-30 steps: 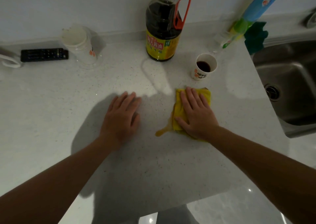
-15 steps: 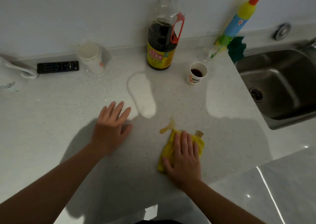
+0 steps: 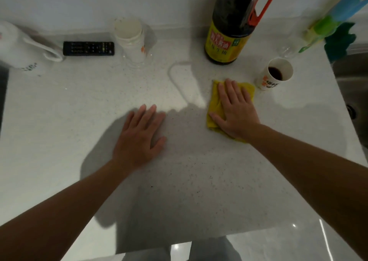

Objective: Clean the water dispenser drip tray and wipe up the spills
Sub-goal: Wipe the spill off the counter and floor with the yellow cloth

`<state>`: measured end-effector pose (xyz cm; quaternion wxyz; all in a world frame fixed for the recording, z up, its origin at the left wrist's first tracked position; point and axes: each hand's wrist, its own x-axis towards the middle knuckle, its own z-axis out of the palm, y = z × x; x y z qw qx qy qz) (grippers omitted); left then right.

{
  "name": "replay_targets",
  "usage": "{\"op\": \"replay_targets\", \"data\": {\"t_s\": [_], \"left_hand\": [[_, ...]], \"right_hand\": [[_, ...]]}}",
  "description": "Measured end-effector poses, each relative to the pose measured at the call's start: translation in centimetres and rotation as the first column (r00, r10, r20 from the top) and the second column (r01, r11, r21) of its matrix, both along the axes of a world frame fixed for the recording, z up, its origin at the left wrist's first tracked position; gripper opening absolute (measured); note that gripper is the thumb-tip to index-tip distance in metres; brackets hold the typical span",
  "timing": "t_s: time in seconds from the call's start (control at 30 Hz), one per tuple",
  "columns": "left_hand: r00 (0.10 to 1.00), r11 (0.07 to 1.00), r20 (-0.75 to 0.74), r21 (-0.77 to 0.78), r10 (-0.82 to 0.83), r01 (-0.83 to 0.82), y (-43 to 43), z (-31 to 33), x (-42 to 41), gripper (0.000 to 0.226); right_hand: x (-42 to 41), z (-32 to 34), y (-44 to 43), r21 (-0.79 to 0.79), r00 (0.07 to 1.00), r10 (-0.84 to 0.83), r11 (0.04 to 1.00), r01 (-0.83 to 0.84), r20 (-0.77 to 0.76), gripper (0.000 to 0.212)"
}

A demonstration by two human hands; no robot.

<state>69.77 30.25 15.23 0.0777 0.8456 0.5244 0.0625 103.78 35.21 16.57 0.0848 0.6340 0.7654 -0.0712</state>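
A yellow cloth (image 3: 214,103) lies flat on the white speckled counter (image 3: 99,105). My right hand (image 3: 236,109) presses on it with straight fingers spread, covering most of it. My left hand (image 3: 140,139) rests flat on the bare counter to the left of the cloth, fingers straight. A paper cup (image 3: 275,75) holding dark liquid stands just right of the cloth's far corner. No liquid smear shows on the counter around the cloth. No water dispenser or drip tray is in view.
A large soy sauce bottle (image 3: 229,39) stands behind the cloth. Stacked paper cups (image 3: 131,37), a black remote (image 3: 88,48) and a white kettle (image 3: 16,45) sit at the back left. A spray bottle (image 3: 326,25), a green cloth (image 3: 338,39) and a steel sink (image 3: 354,77) are at the right.
My right hand has pushed the yellow cloth away from me, back up toward the paper cup. The amber smear seen beside the cloth earlier is gone. My left hand stays flat.
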Motion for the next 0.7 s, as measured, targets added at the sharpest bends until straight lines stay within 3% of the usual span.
{"op": "replay_targets", "data": {"t_s": [0.1,0.23,0.43,0.53,0.7], "left_hand": [[1.0,1.0,-0.014,-0.024,0.003,-0.004,-0.1,0.6,0.1,0.071],[1.0,0.999,-0.005,-0.043,0.014,-0.015,-0.2,0.7,0.1,0.07],[1.0,0.999,0.022,0.038,-0.015,0.014,-0.5,0.8,0.1,0.066],[1.0,1.0,0.005,0.014,-0.001,0.001,-0.5,0.8,0.2,0.068],[1.0,1.0,-0.01,-0.011,0.015,-0.015,-0.5,0.6,0.3,0.07]], "right_hand": [[-0.8,0.8,-2.4,-0.031,0.999,-0.003,1.0,0.002,-0.032,0.094],[-2.8,0.7,-11.7,-0.003,0.995,-0.027,1.0,0.027,-0.092,0.093],[-8.1,-0.1,-24.4,-0.009,0.936,-0.331,0.943,0.333,-0.122,0.096],[-9.3,-0.2,-24.6,0.008,0.909,-0.399,0.915,0.403,-0.122,0.097],[-7.1,-0.1,-17.4,0.022,0.937,-0.328,0.943,0.333,-0.117,0.096]]}}
